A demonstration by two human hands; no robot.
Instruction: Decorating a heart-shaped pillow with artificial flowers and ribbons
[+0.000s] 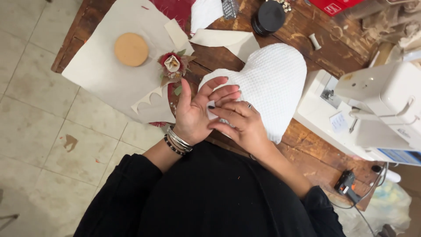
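The person leans over a worn wooden surface (pixel 307 145), both hands at the near edge of a stuffed white heart-shaped cushion (pixel 267 83) with a waffle weave. The left hand (pixel 195 112) is open, palm up, fingers spread along the cushion's lower left edge, bracelets stacked at the wrist. The right hand (pixel 241 123) lies just beside it, fingertips drawn together against the cushion's edge; it seems to pinch the fabric or something very small, though I cannot make out which. The cushion lies on the surface between a white sewing machine (pixel 381 109) to the right and a beige fabric sheet (pixel 105 79) to the left. On that sheet sits a round tan disc (pixel 131 49), and a small red-and-cream fabric flower (pixel 173 65) rests at its edge. A black glue gun (pixel 346 184) lies near the surface's corner.
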